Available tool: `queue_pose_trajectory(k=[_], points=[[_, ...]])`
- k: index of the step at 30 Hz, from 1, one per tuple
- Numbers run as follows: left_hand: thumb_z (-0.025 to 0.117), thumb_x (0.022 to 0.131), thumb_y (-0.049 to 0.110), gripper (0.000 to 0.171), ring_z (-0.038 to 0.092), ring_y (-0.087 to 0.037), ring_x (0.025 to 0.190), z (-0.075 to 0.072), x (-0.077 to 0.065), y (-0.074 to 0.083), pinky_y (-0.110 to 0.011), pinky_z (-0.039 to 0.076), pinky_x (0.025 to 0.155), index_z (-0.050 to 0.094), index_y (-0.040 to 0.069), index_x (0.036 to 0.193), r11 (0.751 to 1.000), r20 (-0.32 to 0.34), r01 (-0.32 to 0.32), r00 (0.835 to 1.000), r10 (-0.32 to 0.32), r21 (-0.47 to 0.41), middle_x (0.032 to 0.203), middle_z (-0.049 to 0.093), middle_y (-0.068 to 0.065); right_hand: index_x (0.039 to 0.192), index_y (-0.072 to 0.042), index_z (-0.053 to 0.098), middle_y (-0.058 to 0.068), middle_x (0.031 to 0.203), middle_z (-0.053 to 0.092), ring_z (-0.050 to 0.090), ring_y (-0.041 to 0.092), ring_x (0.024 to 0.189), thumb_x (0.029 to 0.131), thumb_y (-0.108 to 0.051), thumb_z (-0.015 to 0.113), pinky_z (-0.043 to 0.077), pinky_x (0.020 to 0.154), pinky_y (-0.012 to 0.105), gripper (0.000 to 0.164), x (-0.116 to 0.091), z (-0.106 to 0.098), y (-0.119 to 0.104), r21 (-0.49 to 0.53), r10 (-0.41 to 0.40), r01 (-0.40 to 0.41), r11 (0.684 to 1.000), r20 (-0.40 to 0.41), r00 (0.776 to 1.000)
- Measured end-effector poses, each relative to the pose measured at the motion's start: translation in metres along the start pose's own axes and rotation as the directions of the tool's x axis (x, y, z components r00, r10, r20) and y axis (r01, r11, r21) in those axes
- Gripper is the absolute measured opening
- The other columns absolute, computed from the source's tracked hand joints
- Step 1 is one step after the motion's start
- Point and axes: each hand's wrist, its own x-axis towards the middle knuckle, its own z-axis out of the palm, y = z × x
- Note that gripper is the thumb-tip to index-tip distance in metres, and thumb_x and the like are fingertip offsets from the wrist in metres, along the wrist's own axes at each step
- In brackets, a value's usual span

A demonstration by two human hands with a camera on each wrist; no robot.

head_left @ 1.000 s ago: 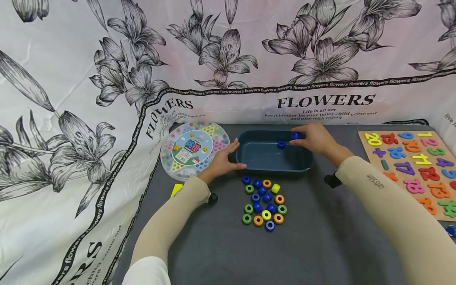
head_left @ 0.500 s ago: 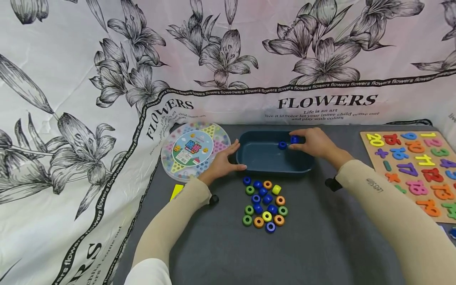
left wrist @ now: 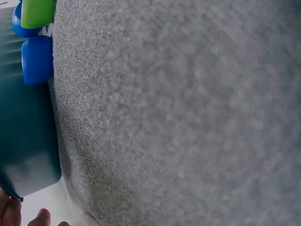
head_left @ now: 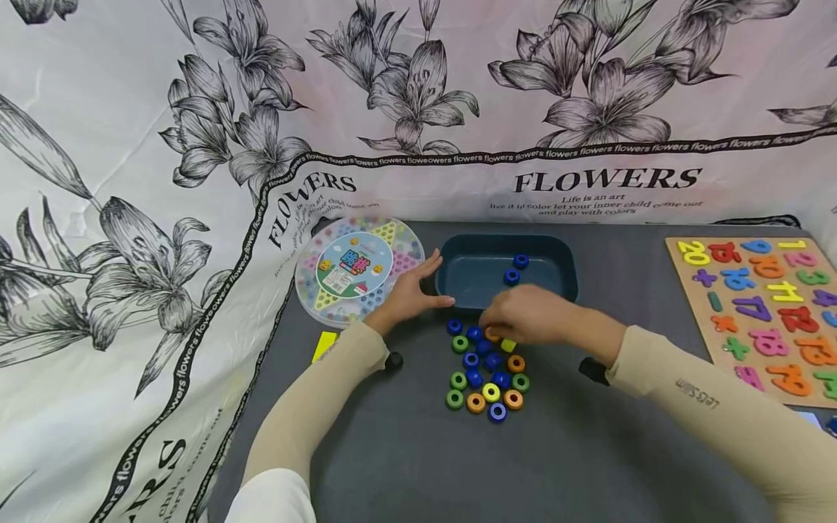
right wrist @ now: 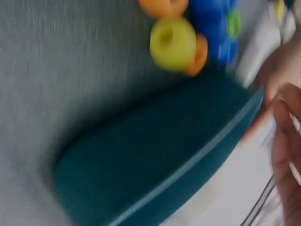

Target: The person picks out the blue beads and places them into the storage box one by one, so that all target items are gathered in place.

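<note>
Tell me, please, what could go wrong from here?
The right hand is close to tightly grouped coloured ring-shaped beads, so it might knock neighbours away. The dark blue-green rectangular tray might turn if bumped at its right end, because the left hand is only at its left end.

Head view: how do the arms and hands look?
Left hand and right hand: bare. Beige sleeves run to the wrists, the right with dark lettering; white cloth further up the left. A black piece shows by each wrist.
</note>
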Motion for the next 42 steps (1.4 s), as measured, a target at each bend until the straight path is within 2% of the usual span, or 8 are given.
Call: queue_pose_trajectory(k=[5, 10, 14, 22, 26, 33, 38, 42], points=[[0.077, 0.073, 0.042, 0.091, 0.019, -0.014, 0.143, -0.001, 0.003, 0.003, -0.037, 0.023, 0.115, 0.03, 0.013, 0.146, 1.0, 0.006, -0.001, 1.0, 0.001, 0.011, 0.155, 0.017, 0.011, 0.08, -0.017, 0.066, -0.008, 0.064, 0.056, 0.049, 0.004, 0.053, 0.086, -0.029, 0.066, 0.04, 0.05, 0.022, 0.014, -0.003, 0.03, -0.028, -0.042, 0.143, -0.138, 0.99, 0.225, 0.964], [0.076, 0.073, 0.044, 0.092, 0.019, -0.013, 0.143, 0.002, 0.001, 0.002, -0.037, 0.023, 0.115, 0.029, 0.015, 0.147, 1.0, 0.015, 0.015, 1.0, -0.015, 0.015, 0.155, 0.016, 0.012, 0.071, -0.017, 0.06, -0.007, 0.057, 0.046, 0.042, 0.006, 0.049, 0.085, -0.034, 0.066, 0.033, 0.047, 0.022, 0.023, -0.007, 0.053, -0.034, -0.058, 0.3, -0.295, 0.954, 0.262, 0.917], [0.076, 0.073, 0.043, 0.091, 0.019, -0.013, 0.143, 0.005, -0.002, 0.0, -0.037, 0.023, 0.115, 0.03, 0.014, 0.147, 1.0, 0.014, 0.013, 1.0, -0.013, 0.012, 0.156, 0.017, 0.009, 0.069, -0.017, 0.058, -0.006, 0.056, 0.045, 0.042, 0.008, 0.048, 0.083, -0.035, 0.068, 0.034, 0.047, 0.024, 0.025, -0.007, 0.059, -0.038, -0.079, 0.307, -0.297, 0.952, 0.269, 0.913], [0.077, 0.074, 0.041, 0.09, 0.019, -0.013, 0.143, 0.005, -0.002, -0.001, -0.038, 0.024, 0.115, 0.031, 0.013, 0.146, 1.0, -0.008, -0.012, 1.0, 0.012, -0.004, 0.156, 0.017, 0.007, 0.083, -0.016, 0.068, -0.007, 0.066, 0.056, 0.049, 0.006, 0.056, 0.086, -0.032, 0.066, 0.043, 0.052, 0.026, 0.016, -0.002, 0.067, -0.043, -0.07, 0.223, -0.212, 0.975, 0.231, 0.947], [0.077, 0.073, 0.041, 0.091, 0.019, -0.013, 0.143, 0.005, -0.003, -0.001, -0.038, 0.023, 0.115, 0.031, 0.012, 0.146, 1.0, -0.012, -0.011, 1.0, 0.011, -0.011, 0.156, 0.017, 0.008, 0.101, -0.012, 0.07, -0.004, 0.079, 0.057, 0.049, 0.008, 0.068, 0.084, -0.031, 0.068, 0.045, 0.059, 0.025, 0.025, -0.004, 0.064, -0.041, -0.064, 0.198, -0.189, 0.98, 0.2, 0.96], [0.077, 0.073, 0.041, 0.091, 0.02, -0.015, 0.143, 0.004, -0.003, -0.001, -0.039, 0.024, 0.115, 0.032, 0.011, 0.145, 0.999, -0.018, -0.021, 1.0, 0.02, -0.039, 0.156, 0.019, 0.003, 0.105, -0.01, 0.069, -0.003, 0.091, 0.055, 0.048, 0.01, 0.082, 0.08, -0.03, 0.073, 0.047, 0.071, 0.026, 0.033, -0.005, 0.033, -0.024, 0.013, 0.124, -0.123, 0.992, -0.023, 0.992], [0.077, 0.073, 0.04, 0.09, 0.019, -0.015, 0.143, 0.001, -0.003, 0.002, -0.039, 0.022, 0.116, 0.032, 0.012, 0.145, 0.999, -0.014, -0.009, 1.0, 0.009, -0.038, 0.156, 0.019, 0.005, 0.113, -0.008, 0.065, 0.005, 0.103, 0.067, 0.06, 0.019, 0.093, 0.083, -0.027, 0.071, 0.051, 0.079, 0.038, 0.036, -0.005, 0.008, 0.019, 0.077, 0.25, -0.242, 0.967, -0.12, 0.961], [0.078, 0.073, 0.039, 0.089, 0.021, -0.015, 0.143, 0.001, -0.002, 0.003, -0.039, 0.022, 0.115, 0.033, 0.012, 0.145, 1.0, -0.023, 0.0, 1.0, -0.001, -0.02, 0.155, 0.02, 0.006, 0.123, -0.007, 0.061, 0.01, 0.09, 0.069, 0.06, 0.022, 0.069, 0.085, -0.027, 0.067, 0.048, 0.067, 0.038, 0.043, -0.014, -0.003, 0.062, 0.135, 0.453, -0.436, 0.89, -0.154, 0.878]])
